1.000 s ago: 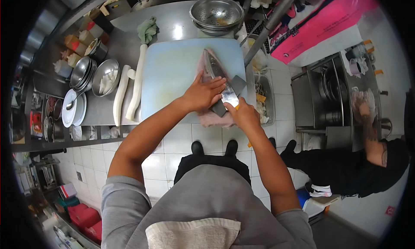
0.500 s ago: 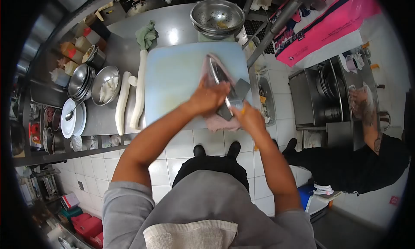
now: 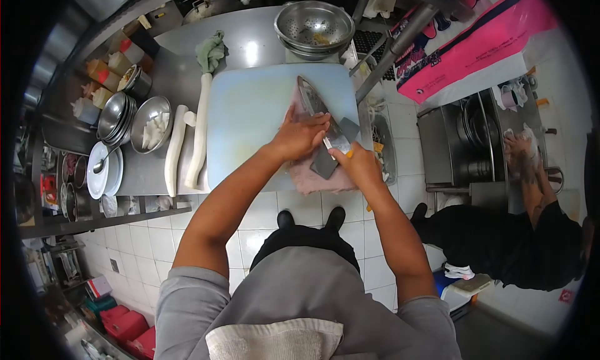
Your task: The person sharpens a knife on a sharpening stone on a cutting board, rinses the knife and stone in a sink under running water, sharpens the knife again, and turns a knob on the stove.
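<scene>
A large kitchen knife (image 3: 317, 101) lies slantwise across a dark grey sharpening stone (image 3: 324, 165), its tip toward the far side. My right hand (image 3: 362, 165) is wrapped around its handle, and a bit of yellow shows at the fingers. My left hand (image 3: 300, 137) rests on the blade with outstretched fingers pressed against it and the thumb apart. Under the stone is a damp-looking pink cloth (image 3: 312, 181), which hangs over the near edge of a pale blue cutting board (image 3: 247, 110).
Long white peeled roots (image 3: 177, 150) lie left of the board, beside a steel bowl (image 3: 150, 107) of white pieces. A colander (image 3: 314, 27) stands behind. At right, a co-worker in black (image 3: 506, 238) works at another counter; a metal post (image 3: 397, 54) rises nearby.
The knife has shifted slightly over the stone. My left fingers now lie straighter on the blade, and more of the stone and cloth shows. The co-worker's arms have moved.
</scene>
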Demonstrator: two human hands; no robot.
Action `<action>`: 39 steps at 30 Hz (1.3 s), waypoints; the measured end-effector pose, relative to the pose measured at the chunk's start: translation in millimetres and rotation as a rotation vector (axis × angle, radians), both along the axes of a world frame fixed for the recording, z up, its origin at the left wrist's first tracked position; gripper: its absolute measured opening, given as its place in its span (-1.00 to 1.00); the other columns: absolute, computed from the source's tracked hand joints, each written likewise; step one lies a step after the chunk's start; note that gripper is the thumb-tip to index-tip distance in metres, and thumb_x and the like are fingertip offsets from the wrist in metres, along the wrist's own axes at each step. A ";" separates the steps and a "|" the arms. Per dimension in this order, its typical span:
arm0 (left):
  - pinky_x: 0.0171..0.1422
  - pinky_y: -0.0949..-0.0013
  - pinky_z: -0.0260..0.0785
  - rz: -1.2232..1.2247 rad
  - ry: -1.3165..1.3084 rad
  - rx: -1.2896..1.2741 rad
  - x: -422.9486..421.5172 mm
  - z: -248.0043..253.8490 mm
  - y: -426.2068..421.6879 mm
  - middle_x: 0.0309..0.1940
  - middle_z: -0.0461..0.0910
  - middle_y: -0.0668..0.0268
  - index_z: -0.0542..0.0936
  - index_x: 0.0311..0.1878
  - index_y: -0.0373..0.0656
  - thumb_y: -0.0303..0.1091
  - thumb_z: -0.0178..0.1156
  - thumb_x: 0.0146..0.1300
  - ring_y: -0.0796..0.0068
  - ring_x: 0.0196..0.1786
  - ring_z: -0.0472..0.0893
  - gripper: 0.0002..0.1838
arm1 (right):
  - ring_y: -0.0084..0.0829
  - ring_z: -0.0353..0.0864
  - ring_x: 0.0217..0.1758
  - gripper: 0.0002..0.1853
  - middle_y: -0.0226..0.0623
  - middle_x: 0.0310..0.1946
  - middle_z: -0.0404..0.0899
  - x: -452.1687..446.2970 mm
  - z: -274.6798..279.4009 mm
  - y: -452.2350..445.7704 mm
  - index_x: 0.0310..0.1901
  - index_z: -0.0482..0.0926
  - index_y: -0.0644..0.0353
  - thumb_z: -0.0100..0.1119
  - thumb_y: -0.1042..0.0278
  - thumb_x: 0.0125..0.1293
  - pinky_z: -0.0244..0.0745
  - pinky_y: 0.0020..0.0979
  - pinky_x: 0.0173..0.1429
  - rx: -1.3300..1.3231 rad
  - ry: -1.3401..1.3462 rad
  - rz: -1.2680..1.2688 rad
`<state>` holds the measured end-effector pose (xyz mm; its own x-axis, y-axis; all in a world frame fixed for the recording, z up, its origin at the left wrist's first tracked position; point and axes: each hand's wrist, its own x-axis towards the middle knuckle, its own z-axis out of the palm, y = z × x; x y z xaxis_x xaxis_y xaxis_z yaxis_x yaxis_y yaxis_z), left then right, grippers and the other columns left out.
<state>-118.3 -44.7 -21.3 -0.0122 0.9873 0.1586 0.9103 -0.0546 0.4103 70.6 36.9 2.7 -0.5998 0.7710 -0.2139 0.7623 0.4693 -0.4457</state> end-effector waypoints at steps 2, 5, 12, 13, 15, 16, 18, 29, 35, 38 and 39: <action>0.43 -0.37 -0.21 -0.023 0.019 0.110 13.7 -14.8 -7.7 0.31 0.39 0.22 0.49 0.19 -0.14 -0.22 -0.04 0.34 0.41 0.38 0.35 -0.60 | 0.15 0.62 -0.20 -0.34 0.20 -0.39 0.60 12.8 -1.7 -9.4 -0.14 0.53 0.28 0.21 -0.30 0.12 0.50 -0.03 -0.16 -0.019 -0.030 -0.052; 0.44 -0.35 -0.19 -0.063 0.071 0.155 78.9 -29.2 -57.4 0.27 0.43 0.31 0.55 0.11 -0.15 -0.21 0.08 0.26 0.49 0.36 0.36 -0.60 | 0.16 0.62 -0.15 -0.33 0.15 -0.33 0.63 85.3 -10.1 -57.5 -0.01 0.49 0.19 0.15 -0.33 0.17 0.49 0.00 -0.07 -0.248 -0.113 -0.075; 0.43 -0.30 -0.15 0.083 0.034 0.079 77.5 -32.4 -46.7 0.26 0.47 0.38 0.55 0.15 -0.05 -0.26 0.17 0.21 0.62 0.30 0.42 -0.59 | 0.16 0.62 -0.18 -0.32 0.16 -0.32 0.63 79.1 -8.5 -35.7 -0.03 0.50 0.24 0.15 -0.32 0.17 0.49 0.00 -0.10 -0.185 -0.028 -0.007; 0.42 -0.31 -0.13 0.090 0.094 0.148 48.9 -26.9 -19.8 0.23 0.49 0.38 0.53 0.16 -0.05 -0.27 0.16 0.22 0.60 0.27 0.45 -0.59 | 0.16 0.62 -0.19 -0.33 0.16 -0.32 0.63 49.8 -11.9 -12.5 -0.05 0.51 0.25 0.15 -0.31 0.17 0.49 0.00 -0.09 -0.138 0.002 -0.002; 0.40 -0.33 -0.11 0.103 0.149 0.207 34.7 -17.9 -5.7 0.20 0.51 0.38 0.52 0.16 -0.05 -0.28 0.14 0.23 0.59 0.25 0.47 -0.59 | 0.16 0.62 -0.18 -0.30 0.15 -0.30 0.63 11.5 13.2 9.9 0.00 0.51 0.25 0.14 -0.32 0.17 0.49 0.00 -0.09 -0.030 -0.105 0.037; 0.38 -0.33 -0.10 0.086 0.178 0.246 35.2 -14.0 -5.8 0.19 0.51 0.38 0.52 0.15 -0.07 -0.29 0.13 0.23 0.57 0.22 0.50 -0.60 | 0.16 0.62 -0.18 -0.30 0.15 -0.30 0.63 18.5 5.1 7.7 0.00 0.51 0.25 0.14 -0.32 0.17 0.49 0.00 -0.09 -0.033 -0.103 0.042; 0.37 -0.33 -0.09 0.065 0.167 0.262 55.3 -18.8 -19.1 0.18 0.52 0.37 0.54 0.12 -0.11 -0.30 0.13 0.22 0.55 0.19 0.53 -0.62 | 0.15 0.63 -0.21 -0.30 0.17 -0.33 0.62 54.5 -18.5 -8.2 0.00 0.52 0.25 0.14 -0.33 0.16 0.50 0.00 -0.13 -0.223 -0.059 -0.012; 0.49 -0.30 -0.28 0.112 0.096 0.043 25.7 -1.6 -8.4 0.27 0.44 0.42 0.55 0.11 -0.09 -0.24 0.10 0.26 0.51 0.36 0.36 -0.63 | 0.15 0.63 -0.26 -0.31 0.11 -0.41 0.63 14.1 3.0 13.6 -0.06 0.54 0.24 0.18 -0.33 0.13 0.51 -0.02 -0.17 -0.013 -0.063 0.116; 0.51 -0.25 -0.25 0.043 0.189 0.033 -20.0 -2.9 6.5 0.30 0.41 0.43 0.47 0.23 -0.06 -0.24 0.00 0.33 0.48 0.40 0.31 -0.58 | 0.08 0.65 -0.17 -0.30 0.12 -0.35 0.64 11.8 4.6 10.3 -0.10 0.57 0.23 0.21 -0.36 0.09 0.53 -0.06 -0.10 -0.065 -0.076 0.058; 0.48 -0.26 -0.18 0.039 0.215 0.096 0.3 -15.8 -3.1 0.27 0.44 0.35 0.45 0.25 -0.09 -0.25 -0.02 0.34 0.45 0.36 0.37 -0.58 | 0.07 0.66 -0.21 -0.30 0.10 -0.34 0.64 31.2 5.0 0.0 -0.03 0.54 0.22 0.17 -0.35 0.13 0.53 -0.04 -0.15 -0.147 -0.120 0.043; 0.46 -0.28 -0.15 0.022 0.224 0.123 15.5 -17.5 -15.3 0.25 0.46 0.30 0.45 0.25 -0.11 -0.26 -0.02 0.34 0.43 0.33 0.41 -0.57 | 0.08 0.65 -0.25 -0.29 0.07 -0.38 0.64 58.7 0.2 -12.6 0.04 0.49 0.22 0.14 -0.34 0.17 0.53 -0.03 -0.20 -0.256 -0.019 0.091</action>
